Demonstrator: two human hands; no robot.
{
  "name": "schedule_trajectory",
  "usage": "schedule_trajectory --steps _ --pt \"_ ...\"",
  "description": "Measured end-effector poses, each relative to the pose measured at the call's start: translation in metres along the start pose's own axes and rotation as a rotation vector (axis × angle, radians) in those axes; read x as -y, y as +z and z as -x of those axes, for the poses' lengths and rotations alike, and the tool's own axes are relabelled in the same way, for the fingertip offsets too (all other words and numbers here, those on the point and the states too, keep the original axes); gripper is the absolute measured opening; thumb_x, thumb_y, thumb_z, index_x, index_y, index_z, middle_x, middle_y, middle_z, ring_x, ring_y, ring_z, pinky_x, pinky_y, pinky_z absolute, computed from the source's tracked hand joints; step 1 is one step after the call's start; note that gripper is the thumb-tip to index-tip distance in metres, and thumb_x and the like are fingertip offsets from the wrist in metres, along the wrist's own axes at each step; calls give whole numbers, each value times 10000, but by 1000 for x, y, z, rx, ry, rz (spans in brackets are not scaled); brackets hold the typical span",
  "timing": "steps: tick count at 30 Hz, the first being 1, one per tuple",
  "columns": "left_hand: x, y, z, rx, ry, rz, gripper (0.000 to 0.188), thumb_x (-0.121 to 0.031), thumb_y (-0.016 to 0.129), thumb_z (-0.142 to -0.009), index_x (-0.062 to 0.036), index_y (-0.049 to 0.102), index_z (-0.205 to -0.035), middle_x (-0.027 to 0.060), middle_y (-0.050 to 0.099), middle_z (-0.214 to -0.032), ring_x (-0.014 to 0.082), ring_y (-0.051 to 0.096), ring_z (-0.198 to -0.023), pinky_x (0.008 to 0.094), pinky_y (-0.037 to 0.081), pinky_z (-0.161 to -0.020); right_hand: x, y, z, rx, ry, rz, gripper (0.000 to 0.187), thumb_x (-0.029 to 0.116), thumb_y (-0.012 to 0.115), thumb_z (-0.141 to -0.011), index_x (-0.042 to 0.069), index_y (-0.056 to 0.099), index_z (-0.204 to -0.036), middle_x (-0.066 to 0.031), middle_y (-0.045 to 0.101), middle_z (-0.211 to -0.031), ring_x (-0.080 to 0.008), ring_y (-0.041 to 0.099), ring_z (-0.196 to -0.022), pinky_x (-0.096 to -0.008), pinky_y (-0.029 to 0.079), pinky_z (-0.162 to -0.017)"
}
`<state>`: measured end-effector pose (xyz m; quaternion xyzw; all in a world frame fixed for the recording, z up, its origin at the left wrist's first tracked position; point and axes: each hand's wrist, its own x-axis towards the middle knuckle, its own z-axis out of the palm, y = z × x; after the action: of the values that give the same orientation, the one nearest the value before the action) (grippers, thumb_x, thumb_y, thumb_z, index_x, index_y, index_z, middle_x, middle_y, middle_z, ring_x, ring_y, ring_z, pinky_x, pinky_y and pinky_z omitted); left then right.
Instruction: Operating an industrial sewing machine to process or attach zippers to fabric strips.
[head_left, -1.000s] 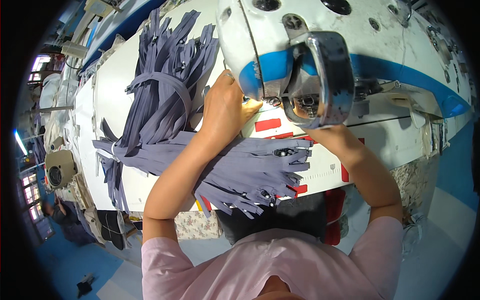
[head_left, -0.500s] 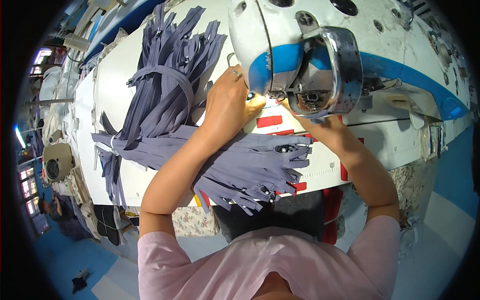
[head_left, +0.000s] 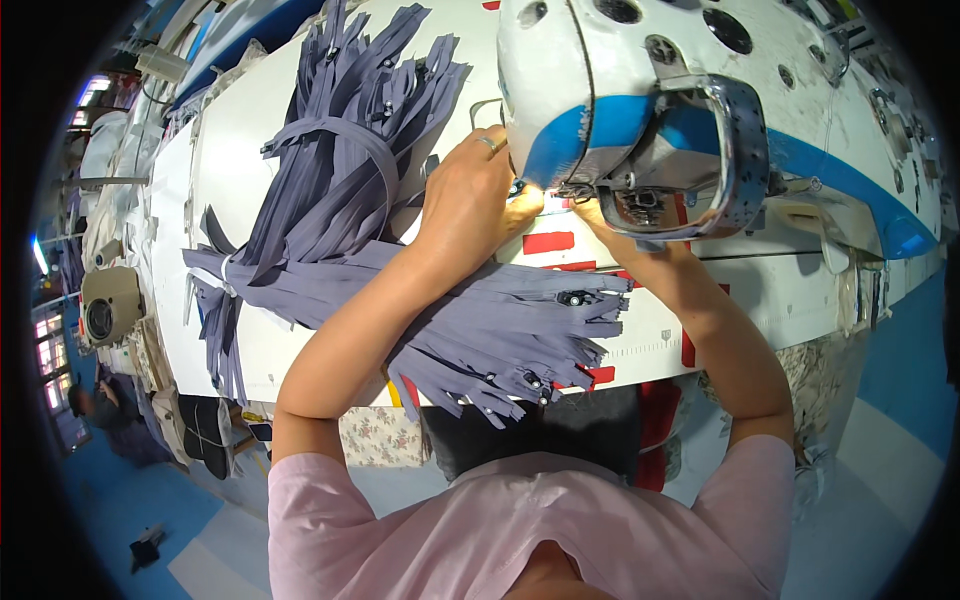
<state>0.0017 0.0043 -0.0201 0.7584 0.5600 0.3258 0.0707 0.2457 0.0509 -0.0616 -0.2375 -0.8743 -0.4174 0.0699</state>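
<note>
In the head view, my left hand (head_left: 468,200), with a ring on one finger, is closed at the left of the needle area of a white and blue sewing machine (head_left: 545,110). A zipper with a dark slider (head_left: 516,187) shows between its thumb and fingers, and most of it is hidden under the hand. My right hand (head_left: 625,240) reaches in under the machine head from the right, its fingers largely covered by the metal guard (head_left: 745,150). Just left of my left hand lies a bundle of grey zippers (head_left: 335,185). A second zipper bundle (head_left: 470,310) spreads beneath my left forearm.
The white table (head_left: 640,355) carries red tape pieces (head_left: 548,242) and a printed ruler scale along its front. Machine parts and a beige motor-like box (head_left: 110,305) stand at the left. Another person (head_left: 110,420) is at the far left. A floral cloth (head_left: 380,436) hangs below the table edge.
The machine head appears farther right in the view, partly as the view shifts. Both hands stay beside the needle area, in nearly the same pose. The zipper bundles keep their arrangement.
</note>
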Motion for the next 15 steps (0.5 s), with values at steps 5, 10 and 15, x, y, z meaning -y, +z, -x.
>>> schedule_trajectory --steps 5,10,15 --pt "-4 -2 0 71 4 -93 298 -93 780 -735 22 665 -984 152 629 -1024 365 630 -977 454 528 -800 -4 -6 -4 6 47 0 584 659 450 -1003 337 545 -1481 49 570 -1458 -162 491 -1384 -464 387 -1147" --pt "-3 -4 -2 47 -3 -15 319 -102 786 -738 26 654 -998 150 622 -1006 363 626 -971 452 525 -801 -6 -7 0 -44 -33 84 558 653 477 -997 352 563 -1459 70 595 -1419 -105 540 -1323 -406 447 -1093" --pt "-4 -3 -3 59 -32 -8 298 -86 768 -741 27 634 -981 159 604 -971 368 620 -944 450 523 -796 -9 -17 -5 -58 -1 172 529 620 502 -1004 364 557 -1463 97 604 -1399 -66 582 -1262 -340 505 -1017"
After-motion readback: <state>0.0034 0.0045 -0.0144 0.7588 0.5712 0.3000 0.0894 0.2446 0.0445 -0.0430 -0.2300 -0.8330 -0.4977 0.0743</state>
